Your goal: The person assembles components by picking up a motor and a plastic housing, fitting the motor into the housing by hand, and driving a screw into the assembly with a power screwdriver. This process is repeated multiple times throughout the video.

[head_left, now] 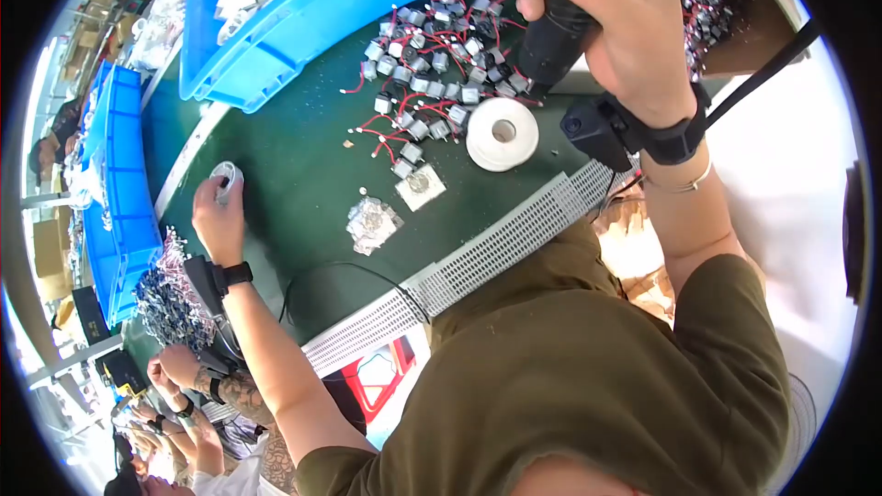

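My left hand (pixel 219 220) is above the left part of the green work surface, fingers closed on a small clear round plastic piece (pixel 226 174) with a dark opening. At the upper right, my right hand (pixel 629 32) is wrapped round a black cylindrical object (pixel 559 37) whose top runs out of view. Just left of it lie many small grey motors (pixel 441 64) with red wires. Below these are a white roll (pixel 503 133), a square white pad (pixel 421 186) and a pile of small silvery pieces (pixel 373 224).
A blue bin (pixel 276 55) of white parts stands along the far side, another blue bin (pixel 124 184) at the left. A perforated white edge (pixel 496 234) borders my side. Dark wired parts (pixel 173 308) and co-workers' hands (pixel 175 369) are at lower left. A cable (pixel 344 264) crosses the surface.
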